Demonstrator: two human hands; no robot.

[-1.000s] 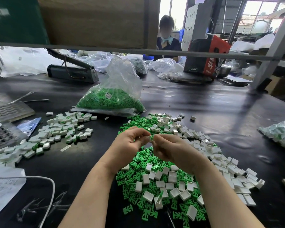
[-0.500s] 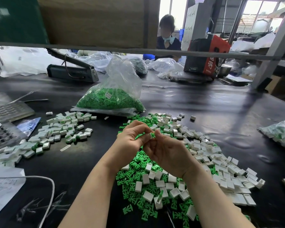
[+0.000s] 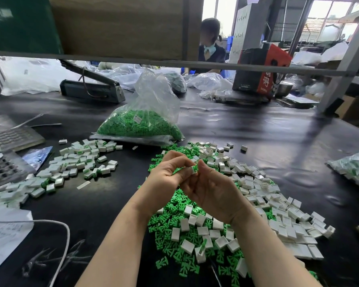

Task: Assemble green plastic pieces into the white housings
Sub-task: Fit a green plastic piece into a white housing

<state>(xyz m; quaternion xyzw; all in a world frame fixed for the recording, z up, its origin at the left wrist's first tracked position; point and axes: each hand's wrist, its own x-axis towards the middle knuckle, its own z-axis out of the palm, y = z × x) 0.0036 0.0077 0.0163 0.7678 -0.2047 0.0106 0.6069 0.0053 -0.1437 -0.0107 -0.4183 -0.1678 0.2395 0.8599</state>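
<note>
My left hand (image 3: 166,175) and my right hand (image 3: 212,191) meet above the middle of the black table. Between their fingertips sits one small white housing with a green piece (image 3: 194,168) in it. My left fingers pinch the housing, and my right thumb and fingers pinch the green piece at its top. Under my hands lies a heap of loose green pieces (image 3: 172,222) mixed with white housings (image 3: 257,185) that spread to the right. A pile of housings with green showing in them (image 3: 77,162) lies to the left.
A clear bag of green pieces (image 3: 141,125) stands behind the piles. Left are a keyboard-like tray (image 3: 6,137), paper and a white cable (image 3: 56,241). Another bag (image 3: 354,168) lies at the right edge. A person works behind the shelf bar (image 3: 211,48).
Both hands have moved slightly away from me and up. My right hand has turned palm-up, and the green piece now shows at the housing between the fingertips.
</note>
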